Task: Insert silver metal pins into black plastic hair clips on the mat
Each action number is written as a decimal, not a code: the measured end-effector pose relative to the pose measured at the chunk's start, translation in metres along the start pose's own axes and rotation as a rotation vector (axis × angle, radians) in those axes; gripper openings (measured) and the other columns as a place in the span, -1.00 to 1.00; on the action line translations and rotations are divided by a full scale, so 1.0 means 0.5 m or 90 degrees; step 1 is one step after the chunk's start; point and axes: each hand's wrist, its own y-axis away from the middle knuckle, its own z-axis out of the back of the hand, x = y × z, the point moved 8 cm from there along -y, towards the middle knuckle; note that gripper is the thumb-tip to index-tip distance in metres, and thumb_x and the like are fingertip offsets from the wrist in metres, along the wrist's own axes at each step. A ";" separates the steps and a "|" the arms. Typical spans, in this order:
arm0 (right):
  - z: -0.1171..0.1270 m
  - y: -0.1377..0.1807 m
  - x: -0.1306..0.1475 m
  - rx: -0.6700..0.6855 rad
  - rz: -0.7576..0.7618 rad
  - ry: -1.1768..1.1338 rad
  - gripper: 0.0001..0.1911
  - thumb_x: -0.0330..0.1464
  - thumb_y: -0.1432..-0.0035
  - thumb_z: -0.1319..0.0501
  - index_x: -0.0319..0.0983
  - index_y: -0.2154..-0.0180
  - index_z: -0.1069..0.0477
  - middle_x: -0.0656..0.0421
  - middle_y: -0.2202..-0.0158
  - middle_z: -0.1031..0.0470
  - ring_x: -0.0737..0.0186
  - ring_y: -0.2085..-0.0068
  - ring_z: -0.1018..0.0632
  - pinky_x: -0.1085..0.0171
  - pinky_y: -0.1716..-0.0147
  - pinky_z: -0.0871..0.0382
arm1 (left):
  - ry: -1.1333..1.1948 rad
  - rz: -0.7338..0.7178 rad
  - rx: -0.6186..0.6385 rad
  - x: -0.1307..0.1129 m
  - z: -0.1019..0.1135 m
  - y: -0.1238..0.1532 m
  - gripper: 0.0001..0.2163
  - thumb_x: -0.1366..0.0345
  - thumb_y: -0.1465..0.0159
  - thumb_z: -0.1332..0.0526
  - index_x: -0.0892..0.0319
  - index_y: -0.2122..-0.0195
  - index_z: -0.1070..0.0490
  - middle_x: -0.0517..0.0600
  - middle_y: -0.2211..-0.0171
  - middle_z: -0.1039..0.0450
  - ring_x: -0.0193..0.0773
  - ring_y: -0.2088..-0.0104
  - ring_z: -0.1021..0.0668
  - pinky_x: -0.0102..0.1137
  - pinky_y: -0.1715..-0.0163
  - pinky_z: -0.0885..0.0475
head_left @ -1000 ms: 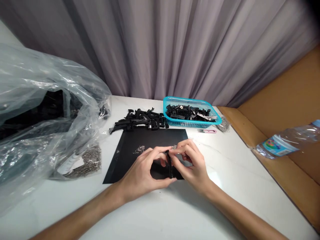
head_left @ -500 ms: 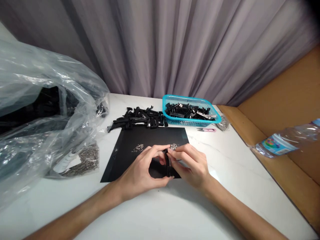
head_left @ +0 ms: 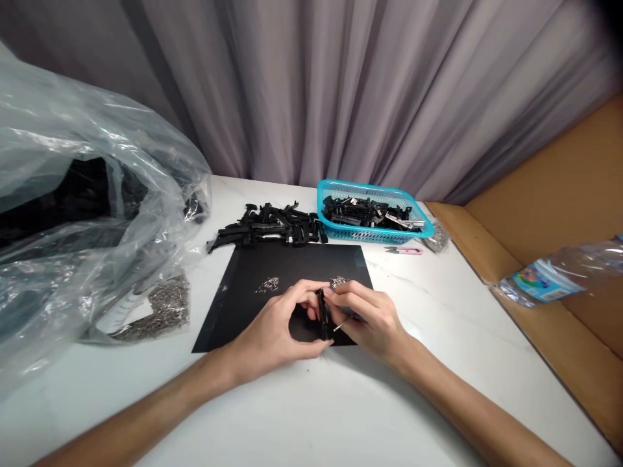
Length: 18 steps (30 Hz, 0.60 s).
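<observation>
Gripping a black part (head_left: 324, 319), the hands (head_left: 267, 331) (head_left: 374, 321) curve, left wide, right tight over a half-hidden slim metal rod (head_left: 341, 324).

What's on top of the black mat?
The black mat holds a left pile and right pile of tiny silvery pieces. The left hand and right hand hide whatever's beneath them.

Slim black part (head_left: 323, 316) between fingers (head_left: 309, 285)

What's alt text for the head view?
Left hand grips a narrow black part over a black mat; right hand, holding a thin silvery piece, is at its side. Small heaps of silvery bits lie on the mat. Behind are piled black parts and a filled blue basket, with a plastic bag left and bottle right.
</observation>
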 end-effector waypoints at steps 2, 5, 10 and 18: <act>-0.006 0.003 -0.003 0.014 -0.001 -0.008 -0.85 -0.55 -0.37 -0.17 -0.21 0.22 -0.42 0.12 0.32 -0.57 0.34 0.38 -0.59 0.40 0.46 -0.50 | -0.003 0.005 0.003 0.005 -0.002 0.000 -0.43 0.32 -0.12 -0.43 0.07 -0.15 -0.31 -0.15 0.29 -0.49 -0.28 0.24 -0.56 -0.37 0.10 -0.49; -0.017 0.008 -0.009 0.038 -0.013 -0.014 -0.85 -0.55 -0.38 -0.16 -0.19 0.21 -0.42 0.12 0.30 -0.58 0.33 0.37 -0.60 0.39 0.45 -0.50 | 0.002 0.007 0.007 0.009 -0.003 0.000 -0.43 0.31 -0.11 -0.44 0.08 -0.14 -0.32 -0.15 0.30 -0.49 -0.28 0.24 -0.55 -0.37 0.11 -0.49; -0.014 0.005 -0.018 0.041 -0.037 -0.064 -0.85 -0.53 -0.38 -0.16 -0.20 0.21 -0.45 0.10 0.29 -0.57 0.32 0.36 -0.59 0.37 0.45 -0.48 | 0.029 0.016 0.017 0.012 -0.002 -0.004 -0.46 0.29 -0.13 -0.44 0.08 -0.12 -0.33 -0.14 0.30 -0.50 -0.27 0.24 -0.55 -0.35 0.11 -0.48; -0.013 0.010 -0.081 0.061 -0.317 -0.282 -0.89 -0.33 -0.34 -0.30 -0.21 0.22 -0.59 0.16 0.33 -0.54 0.36 0.46 -0.41 0.33 0.53 -0.25 | 0.067 0.034 0.041 0.021 -0.011 -0.008 -0.43 0.27 -0.14 -0.46 0.10 -0.16 -0.31 -0.11 0.28 -0.52 -0.24 0.20 -0.56 -0.31 0.05 -0.46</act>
